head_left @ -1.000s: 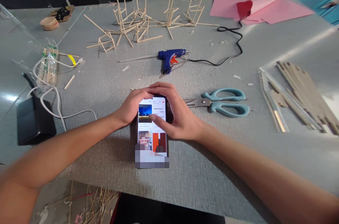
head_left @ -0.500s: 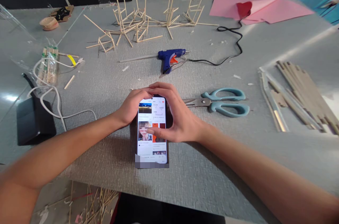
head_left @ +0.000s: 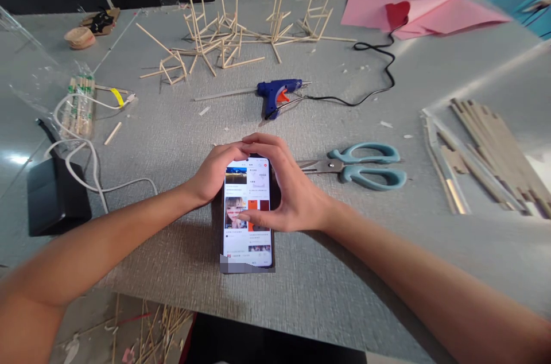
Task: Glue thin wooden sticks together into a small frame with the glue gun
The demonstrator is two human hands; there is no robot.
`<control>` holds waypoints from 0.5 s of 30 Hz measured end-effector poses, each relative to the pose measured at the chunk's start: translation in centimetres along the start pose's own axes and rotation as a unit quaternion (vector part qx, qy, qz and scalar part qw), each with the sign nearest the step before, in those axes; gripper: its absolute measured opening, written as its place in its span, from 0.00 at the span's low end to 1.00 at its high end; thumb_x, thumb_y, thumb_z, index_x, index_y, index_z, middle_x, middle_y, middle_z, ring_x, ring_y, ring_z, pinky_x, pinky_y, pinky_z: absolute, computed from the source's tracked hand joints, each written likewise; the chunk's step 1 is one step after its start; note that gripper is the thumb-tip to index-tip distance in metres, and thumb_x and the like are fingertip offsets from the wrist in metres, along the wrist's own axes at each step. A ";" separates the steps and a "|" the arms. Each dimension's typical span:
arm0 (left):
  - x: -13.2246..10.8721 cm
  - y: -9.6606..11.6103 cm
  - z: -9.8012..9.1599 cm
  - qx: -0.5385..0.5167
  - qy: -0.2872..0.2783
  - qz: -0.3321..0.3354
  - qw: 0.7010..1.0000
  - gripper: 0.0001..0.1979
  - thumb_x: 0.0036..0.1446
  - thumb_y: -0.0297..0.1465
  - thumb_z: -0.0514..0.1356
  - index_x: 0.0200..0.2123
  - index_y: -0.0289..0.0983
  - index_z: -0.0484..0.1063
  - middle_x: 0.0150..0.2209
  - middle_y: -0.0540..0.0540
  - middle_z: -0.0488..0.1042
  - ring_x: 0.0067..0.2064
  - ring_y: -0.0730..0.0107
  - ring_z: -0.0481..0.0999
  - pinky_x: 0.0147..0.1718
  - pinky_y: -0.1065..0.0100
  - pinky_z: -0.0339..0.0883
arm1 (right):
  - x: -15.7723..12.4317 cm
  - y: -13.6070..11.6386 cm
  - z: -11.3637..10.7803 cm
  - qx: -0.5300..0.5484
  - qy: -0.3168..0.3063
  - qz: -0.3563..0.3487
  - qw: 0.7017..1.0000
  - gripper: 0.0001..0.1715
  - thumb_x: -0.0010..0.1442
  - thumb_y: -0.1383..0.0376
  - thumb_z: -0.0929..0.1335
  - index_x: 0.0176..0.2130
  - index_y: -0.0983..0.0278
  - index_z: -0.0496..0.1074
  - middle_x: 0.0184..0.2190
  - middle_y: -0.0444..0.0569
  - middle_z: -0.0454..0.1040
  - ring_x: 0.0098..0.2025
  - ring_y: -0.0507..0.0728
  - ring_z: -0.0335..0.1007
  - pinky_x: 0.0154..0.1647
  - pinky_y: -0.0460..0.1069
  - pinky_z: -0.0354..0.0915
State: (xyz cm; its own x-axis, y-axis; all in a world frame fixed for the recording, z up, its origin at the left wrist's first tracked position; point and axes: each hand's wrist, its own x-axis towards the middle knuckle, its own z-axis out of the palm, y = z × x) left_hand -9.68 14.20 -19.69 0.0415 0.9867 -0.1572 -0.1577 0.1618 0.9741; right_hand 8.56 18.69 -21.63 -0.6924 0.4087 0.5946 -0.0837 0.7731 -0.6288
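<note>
A smartphone [head_left: 236, 242] with a lit screen of picture tiles is in front of me, upright in my view. My left hand [head_left: 214, 171] curls round its upper left corner, the fingers bent over the top edge. From the other side my right hand [head_left: 297, 197] wraps the upper right, its fingers arching over the top to meet the left ones. The right thumb lies over the middle of the screen. Just right of that hand lies a pair of scissors [head_left: 368, 166] with light blue handles, the blade tips hidden behind the hand.
Beyond the phone lies a blue glue gun [head_left: 271, 94] with a black cord. Wooden stick frames [head_left: 215, 37] stand behind it. Bagged sticks [head_left: 78, 105], a white cable [head_left: 97, 171] and a black box [head_left: 58, 194] lie left; grey strips [head_left: 495, 151] right, pink paper [head_left: 374, 5] far right.
Small parts of the phone's screen content differ slightly. Both hands and the surrounding things stay in nearly the same places.
</note>
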 end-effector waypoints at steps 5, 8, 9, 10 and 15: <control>0.0 0.0 0.0 -0.006 -0.008 0.001 1.000 0.10 0.52 0.38 0.61 0.31 0.37 0.73 0.30 0.49 0.72 0.32 0.68 0.69 0.34 0.65 0.62 | 0.0 0.1 0.1 -0.005 0.001 -0.002 1.000 0.52 0.55 0.51 0.79 0.68 0.60 0.57 0.64 0.63 0.61 0.69 0.72 0.59 0.69 0.70 0.62; 0.2 -0.1 -0.1 -0.006 -0.008 0.011 1.000 0.10 0.52 0.38 0.61 0.31 0.36 0.74 0.31 0.49 0.73 0.34 0.68 0.70 0.36 0.66 0.63 | -0.1 0.1 0.1 -0.004 0.005 -0.003 1.000 0.40 0.63 0.56 0.73 0.68 0.60 0.58 0.64 0.63 0.62 0.68 0.71 0.60 0.68 0.71 0.62; 0.3 -0.1 -0.1 -0.005 -0.008 0.016 1.000 0.11 0.52 0.38 0.62 0.31 0.36 0.75 0.32 0.48 0.74 0.35 0.67 0.70 0.37 0.66 0.63 | 0.0 0.1 0.0 -0.001 0.006 -0.003 1.000 0.36 0.65 0.59 0.71 0.67 0.60 0.58 0.64 0.62 0.63 0.68 0.70 0.60 0.68 0.71 0.62; 0.3 -0.2 -0.2 -0.003 -0.009 0.019 1.000 0.11 0.52 0.38 0.62 0.32 0.36 0.76 0.32 0.48 0.74 0.35 0.67 0.70 0.37 0.66 0.63 | 0.0 0.1 0.0 0.003 0.008 -0.001 1.000 0.33 0.67 0.62 0.69 0.67 0.60 0.58 0.64 0.62 0.63 0.68 0.70 0.61 0.68 0.71 0.61; 0.4 -0.3 -0.3 -0.007 -0.012 0.014 1.000 0.13 0.51 0.39 0.62 0.34 0.35 0.77 0.32 0.48 0.75 0.34 0.67 0.70 0.36 0.66 0.63 | 0.0 0.1 -0.1 0.015 0.008 0.004 1.000 0.30 0.68 0.66 0.66 0.67 0.59 0.59 0.63 0.61 0.64 0.68 0.68 0.60 0.68 0.71 0.61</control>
State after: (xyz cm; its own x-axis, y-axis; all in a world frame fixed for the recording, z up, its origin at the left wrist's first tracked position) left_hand -9.86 14.59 -20.11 0.0607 0.9903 -0.1251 -0.1724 0.1339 0.9759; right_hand 8.65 18.82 -21.63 -0.6810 0.4228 0.5979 -0.0999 0.7552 -0.6478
